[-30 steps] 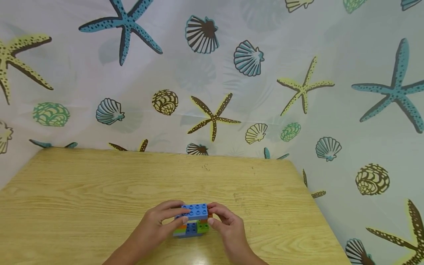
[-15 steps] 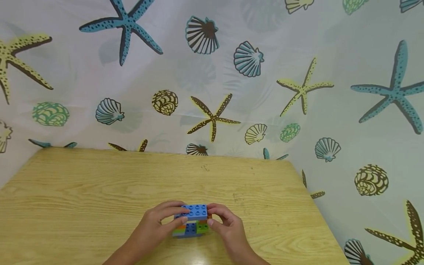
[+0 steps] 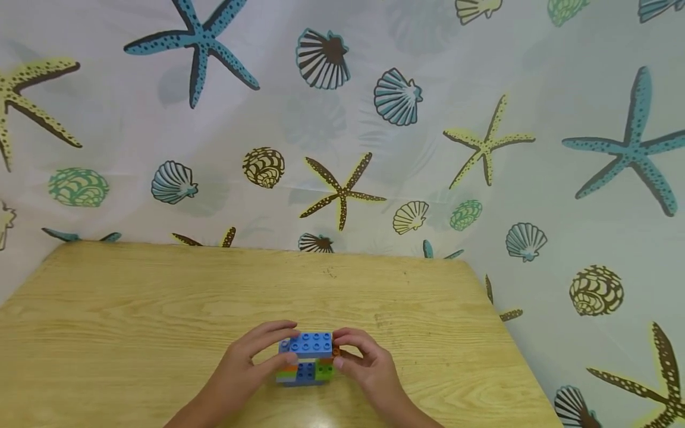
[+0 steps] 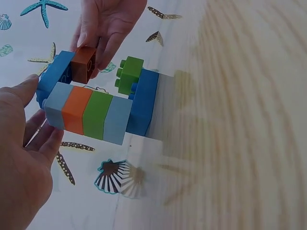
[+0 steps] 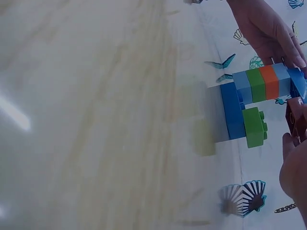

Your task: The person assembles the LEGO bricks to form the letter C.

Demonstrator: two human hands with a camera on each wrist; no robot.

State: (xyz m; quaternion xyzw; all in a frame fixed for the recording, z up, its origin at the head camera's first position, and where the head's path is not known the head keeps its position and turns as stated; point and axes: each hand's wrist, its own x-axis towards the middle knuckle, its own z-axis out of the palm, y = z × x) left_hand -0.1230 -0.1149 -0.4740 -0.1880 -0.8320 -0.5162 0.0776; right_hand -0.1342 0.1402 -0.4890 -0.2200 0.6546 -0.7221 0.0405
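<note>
A small structure of toy building bricks stands on the table. Its dark blue base brick (image 4: 144,103) carries a column on the left: light blue, green (image 4: 96,115), orange (image 4: 76,110) and light blue again. On the base's right end sits a lime green brick (image 4: 129,76). A blue eight-stud brick (image 3: 310,352) spans the top from the column toward the right. My left hand (image 3: 241,359) holds its left end between thumb and fingers. With thumb and fingers, my right hand (image 3: 369,365) pinches a dark orange brick (image 4: 82,64) at the top brick's right end, above the lime green one.
The wooden table (image 3: 160,309) spreads out around the bricks. Behind it and along the right side hangs a pale cloth (image 3: 241,119) printed with starfish and shells.
My left fingers have slid slightly left, showing more studs of the top blue brick. The right hand keeps its pinch on the dark orange brick, and the view has shifted slightly.
</note>
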